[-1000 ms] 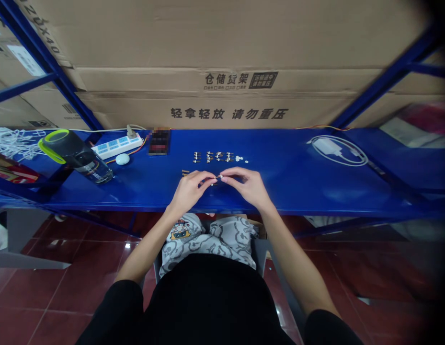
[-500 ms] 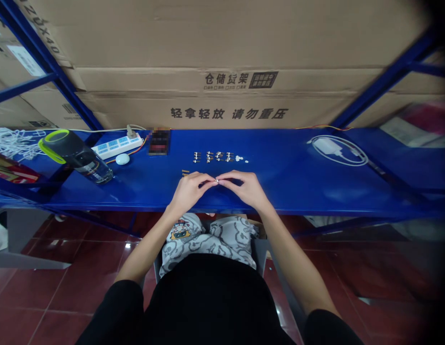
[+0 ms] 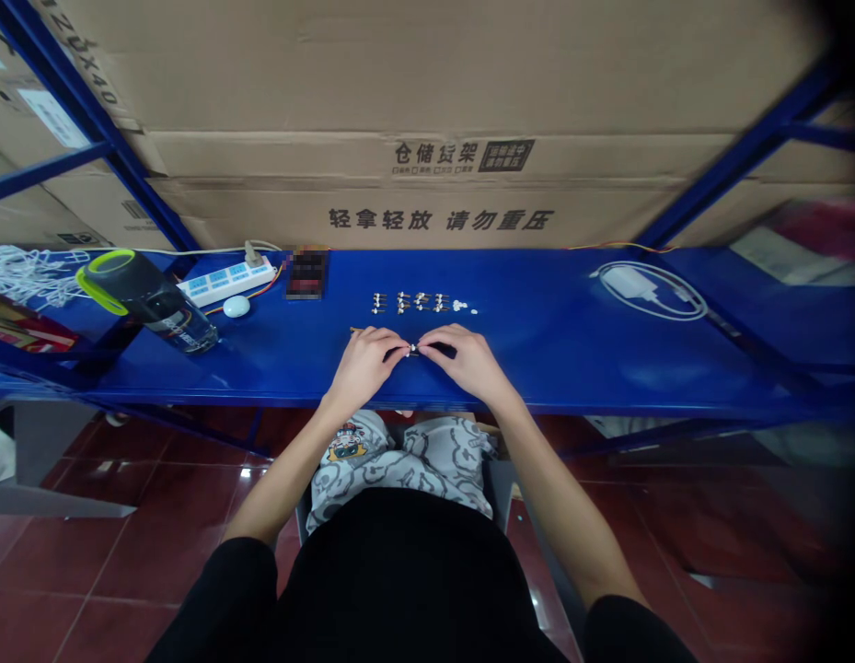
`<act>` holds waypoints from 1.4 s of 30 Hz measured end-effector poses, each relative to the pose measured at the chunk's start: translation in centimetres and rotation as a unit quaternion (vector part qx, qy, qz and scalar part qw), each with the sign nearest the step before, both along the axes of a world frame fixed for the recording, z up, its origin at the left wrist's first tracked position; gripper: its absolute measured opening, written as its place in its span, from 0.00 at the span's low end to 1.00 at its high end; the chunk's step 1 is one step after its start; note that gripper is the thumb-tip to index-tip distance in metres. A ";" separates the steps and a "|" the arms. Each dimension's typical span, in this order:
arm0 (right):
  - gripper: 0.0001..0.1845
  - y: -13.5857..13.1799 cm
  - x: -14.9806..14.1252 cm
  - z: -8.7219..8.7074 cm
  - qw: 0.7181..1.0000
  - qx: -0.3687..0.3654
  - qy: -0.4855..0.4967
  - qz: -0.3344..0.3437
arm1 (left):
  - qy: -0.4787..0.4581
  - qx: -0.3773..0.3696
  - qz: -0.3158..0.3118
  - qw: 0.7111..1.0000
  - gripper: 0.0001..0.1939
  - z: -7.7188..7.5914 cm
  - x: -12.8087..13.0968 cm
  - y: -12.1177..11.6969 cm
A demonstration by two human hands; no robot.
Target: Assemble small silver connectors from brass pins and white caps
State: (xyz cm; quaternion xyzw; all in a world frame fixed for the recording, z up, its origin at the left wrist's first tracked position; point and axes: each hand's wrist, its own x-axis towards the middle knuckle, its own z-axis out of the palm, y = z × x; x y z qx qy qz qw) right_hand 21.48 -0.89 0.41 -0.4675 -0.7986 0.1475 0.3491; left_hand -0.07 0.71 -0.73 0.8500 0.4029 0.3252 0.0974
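My left hand (image 3: 363, 368) and my right hand (image 3: 468, 361) meet above the blue steel shelf (image 3: 571, 368). Their fingertips pinch a tiny white-and-metal part (image 3: 412, 348), mostly hidden by my fingers. A row of several small metal-and-white assemblies (image 3: 420, 301) lies just beyond my hands, with loose white pieces (image 3: 460, 305) at its right end. Thin brass rods (image 3: 362, 330) lie right beside my left fingers.
A water bottle (image 3: 147, 301), a power strip (image 3: 226, 283) and a round white object (image 3: 236, 306) stand at the left. A pixelated item (image 3: 306, 273) sits behind. A coiled white charger cable (image 3: 648, 289) lies right. Cardboard cartons (image 3: 441, 184) fill the back.
Both hands have drawn slightly lower toward the near side, carrying the pinched part with them. The row of assemblies has not moved.
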 end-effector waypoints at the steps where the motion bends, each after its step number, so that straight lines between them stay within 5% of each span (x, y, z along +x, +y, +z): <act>1: 0.10 0.0 0.0 0.0 1.000 0.003 -0.006 -0.001 | 0.002 0.001 0.000 1.000 0.07 -0.1 0.0 0.1; 15: 0.10 -0.1 -0.8 -0.1 0.992 0.043 -0.086 -0.081 | -0.030 -0.014 0.028 0.999 0.03 0.1 0.2 -0.3; 42: 0.10 -0.4 -0.7 0.3 0.996 0.035 -0.070 -0.037 | -0.010 -0.037 -0.002 0.999 0.04 0.7 0.3 -0.4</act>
